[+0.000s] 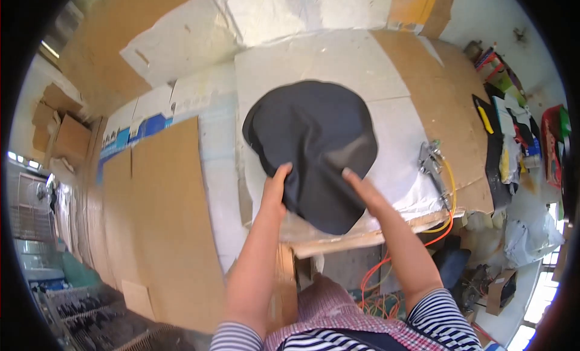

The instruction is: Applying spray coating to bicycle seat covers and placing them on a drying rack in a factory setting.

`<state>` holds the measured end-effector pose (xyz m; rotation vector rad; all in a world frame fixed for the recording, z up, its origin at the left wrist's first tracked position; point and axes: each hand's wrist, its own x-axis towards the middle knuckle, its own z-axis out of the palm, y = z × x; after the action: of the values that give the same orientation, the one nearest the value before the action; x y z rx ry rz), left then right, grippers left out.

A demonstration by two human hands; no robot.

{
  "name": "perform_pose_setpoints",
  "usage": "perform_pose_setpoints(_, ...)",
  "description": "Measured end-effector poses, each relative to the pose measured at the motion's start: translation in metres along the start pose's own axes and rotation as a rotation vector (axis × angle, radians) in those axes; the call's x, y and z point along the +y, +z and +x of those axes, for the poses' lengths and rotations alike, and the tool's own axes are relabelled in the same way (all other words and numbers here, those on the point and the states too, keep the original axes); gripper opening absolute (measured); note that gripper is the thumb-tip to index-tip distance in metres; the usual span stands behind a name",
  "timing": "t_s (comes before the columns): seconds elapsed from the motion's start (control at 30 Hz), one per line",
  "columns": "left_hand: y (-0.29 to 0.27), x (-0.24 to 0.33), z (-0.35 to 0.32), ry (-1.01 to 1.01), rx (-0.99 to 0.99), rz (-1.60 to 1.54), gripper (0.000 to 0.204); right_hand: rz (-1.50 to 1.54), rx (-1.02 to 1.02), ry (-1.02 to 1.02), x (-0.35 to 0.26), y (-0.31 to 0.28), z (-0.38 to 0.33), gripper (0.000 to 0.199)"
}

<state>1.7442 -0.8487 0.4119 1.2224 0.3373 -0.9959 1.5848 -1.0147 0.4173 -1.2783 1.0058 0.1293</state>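
A rounded black leather-like cover (314, 127) spreads over the pale work surface in front of me, with soft folds running down its middle and a narrower near end. Its left edge is gripped by my left hand (278, 189), thumb on top and the other fingers hidden beneath. My right hand (366, 192), a little blurred, holds the near right edge the same way, its thumb lying on the black material. Whatever is under the cover cannot be seen.
To the right lies a metal spray gun (432, 169) with a yellow hose (452, 185) and an orange hose (438, 238) trailing off the table edge. A large cardboard sheet (163, 224) covers the left side. Tools and packages crowd the far right around a yellow-handled cutter (485, 119).
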Motion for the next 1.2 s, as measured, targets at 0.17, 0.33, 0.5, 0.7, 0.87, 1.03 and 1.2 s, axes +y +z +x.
perform_pose_setpoints(0.17,-0.015,0.021,0.018,0.161,0.207,0.385,0.065,-0.351,0.092,0.093,-0.019,-0.001,0.012,0.069)
perform_pose_setpoints(0.33,-0.014,0.036,0.020,0.215,0.288,0.373,0.057,-0.568,0.373,-0.062,-0.038,-0.005,0.021,0.065)
perform_pose_setpoints(0.5,-0.026,0.026,0.011,0.221,0.300,0.168,0.042,-0.877,0.717,-0.976,-0.038,0.009,-0.003,0.049)
perform_pose_setpoints(0.7,-0.027,0.004,0.012,0.246,0.309,0.180,0.036,-1.372,0.370,-1.178,-0.071,0.036,0.033,0.049)
perform_pose_setpoints(0.87,-0.028,0.002,0.005,0.242,0.376,0.191,0.025,-1.416,0.298,-1.133,-0.126,0.033,0.082,0.048)
perform_pose_setpoints(1.03,-0.022,0.006,-0.015,0.217,0.446,0.197,0.015,-1.291,0.213,-1.197,-0.120,0.023,0.061,0.055)
perform_pose_setpoints(1.2,-0.009,0.000,-0.033,0.145,0.382,0.176,0.017,-1.352,-0.278,-1.215,-0.081,0.030,-0.002,0.083)
